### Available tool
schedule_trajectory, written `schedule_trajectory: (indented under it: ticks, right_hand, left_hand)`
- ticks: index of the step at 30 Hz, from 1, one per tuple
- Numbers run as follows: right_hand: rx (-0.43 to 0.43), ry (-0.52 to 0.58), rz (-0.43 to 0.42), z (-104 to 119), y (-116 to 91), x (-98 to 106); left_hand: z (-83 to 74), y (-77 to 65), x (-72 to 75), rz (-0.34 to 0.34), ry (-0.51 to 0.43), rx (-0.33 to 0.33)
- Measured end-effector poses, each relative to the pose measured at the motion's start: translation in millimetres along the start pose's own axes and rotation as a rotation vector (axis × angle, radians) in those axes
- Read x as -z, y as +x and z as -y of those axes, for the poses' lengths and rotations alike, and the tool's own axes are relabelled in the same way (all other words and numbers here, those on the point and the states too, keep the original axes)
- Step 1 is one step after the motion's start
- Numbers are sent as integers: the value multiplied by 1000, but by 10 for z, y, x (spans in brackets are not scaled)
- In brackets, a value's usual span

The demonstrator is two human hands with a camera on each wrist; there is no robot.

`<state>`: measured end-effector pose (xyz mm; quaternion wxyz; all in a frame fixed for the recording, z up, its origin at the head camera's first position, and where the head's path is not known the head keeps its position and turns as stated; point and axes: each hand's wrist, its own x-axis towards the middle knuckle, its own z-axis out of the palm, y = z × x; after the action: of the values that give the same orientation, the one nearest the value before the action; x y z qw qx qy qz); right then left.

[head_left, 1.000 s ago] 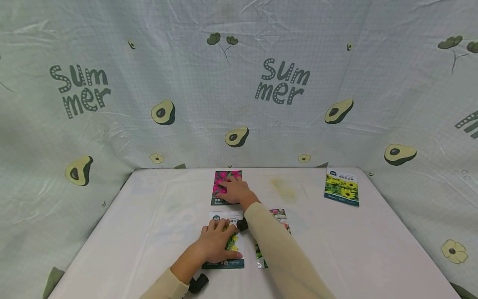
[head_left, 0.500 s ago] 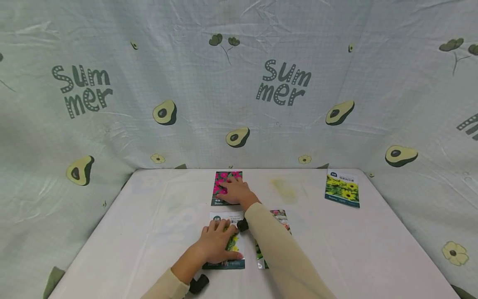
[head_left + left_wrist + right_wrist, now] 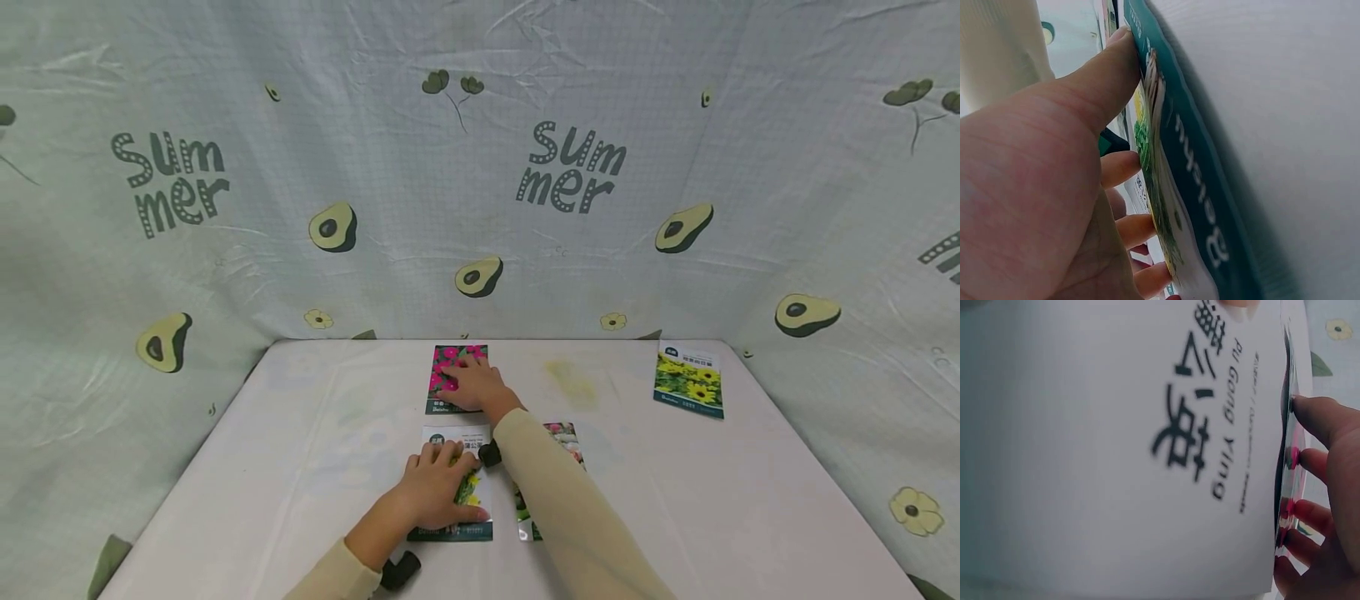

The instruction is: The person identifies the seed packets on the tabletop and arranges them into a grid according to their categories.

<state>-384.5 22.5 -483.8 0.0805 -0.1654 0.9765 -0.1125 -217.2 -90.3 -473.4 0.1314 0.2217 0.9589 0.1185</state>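
My left hand rests with spread fingers on a flat packet printed with yellow flowers, green leaves and "Pu Gong Ying". In the left wrist view, the thumb and fingertips touch the face of this packet, above its teal lower band. Farther back, my right hand lies across a packet with pink flowers, covering its right part. The right wrist view has the right fingertips touching that pink packet, beyond the white top of the yellow-flower one. Neither hand curls around anything.
Another flower packet lies partly hidden beneath my right forearm. At the table's back right corner is a packet of yellow blooms. A patterned curtain stands behind the white table.
The head view has shifted very slightly. Both hands stay where they were on the two packets, and no packet has moved on the table.
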Motion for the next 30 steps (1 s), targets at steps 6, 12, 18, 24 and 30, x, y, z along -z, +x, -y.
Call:
schedule_trajectory:
  ticks: [6, 12, 18, 24, 30]
  right_hand:
    - [-6, -17, -49, 18, 1, -6]
    - [12, -60, -73, 34, -1, 7]
    - [18, -35, -66, 19, -39, 67]
    - [33, 67, -96, -33, -76, 142]
    - [70, 228, -121, -135, -163, 180]
  left_hand:
    - [-4, 1, -1, 1, 2, 2]
    - [-3, 2, 0, 1, -1, 9]
    - [5, 12, -7, -4, 2, 4]
    - [4, 18, -13, -6, -4, 17]
    - [-2, 14, -22, -5, -4, 30]
